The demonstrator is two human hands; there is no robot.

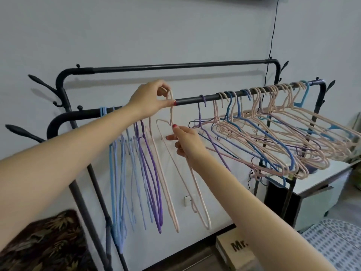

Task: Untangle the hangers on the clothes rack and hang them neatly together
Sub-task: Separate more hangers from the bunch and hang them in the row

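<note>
A black clothes rack has a front rail and a higher back rail. My left hand pinches the hook of a pale pink hanger at the front rail. My right hand grips the same hanger's neck and shoulder just below. Left of it, a neat group of blue, lilac, purple and pink hangers hangs straight down. To the right, a tangled mass of pink, blue and purple hangers hangs skewed along the rail.
A white cabinet stands under the rack's right end, touching the tangled hangers. A cardboard box lies on the floor. A patterned dark cushion sits at lower left, a dotted fabric at lower right. A black cable runs down the wall.
</note>
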